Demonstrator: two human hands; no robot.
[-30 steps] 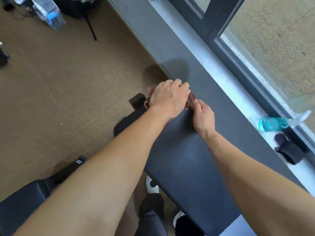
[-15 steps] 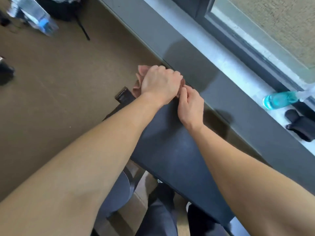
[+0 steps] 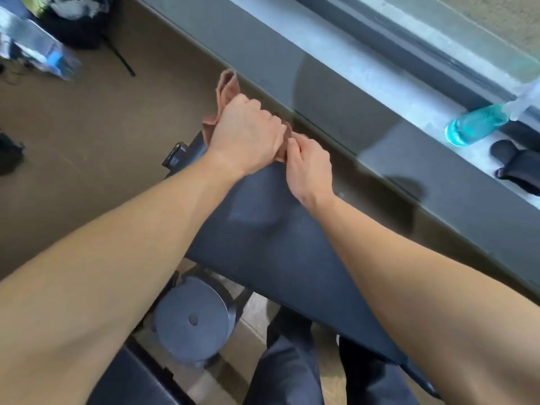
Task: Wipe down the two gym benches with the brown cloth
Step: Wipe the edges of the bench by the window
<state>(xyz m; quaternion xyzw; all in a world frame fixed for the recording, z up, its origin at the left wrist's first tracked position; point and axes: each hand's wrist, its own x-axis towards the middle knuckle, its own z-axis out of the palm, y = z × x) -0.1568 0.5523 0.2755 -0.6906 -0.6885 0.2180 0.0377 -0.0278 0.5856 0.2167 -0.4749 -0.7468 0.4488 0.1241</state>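
A dark padded gym bench (image 3: 271, 247) slants from the bottom right up to the middle of the head view. At its far end my left hand (image 3: 248, 133) is closed on the brown cloth (image 3: 226, 92), whose loose end sticks out past the bench over the floor. My right hand (image 3: 306, 168) pinches the cloth's other edge just to the right of my left hand. A second black pad (image 3: 128, 378) shows at the bottom left, mostly hidden by my left forearm.
A blue spray bottle (image 3: 476, 124) lies on the pale window sill (image 3: 380, 80) at right, beside a black glove-like item (image 3: 517, 162). A round weight plate (image 3: 190, 320) sits under the bench. Bags and a plastic package (image 3: 35, 51) lie on the brown floor, upper left.
Both hands have lifted the cloth off the bench end, and more of it now hangs out beyond my left hand. The camera has tilted, so the bench sits lower in view.
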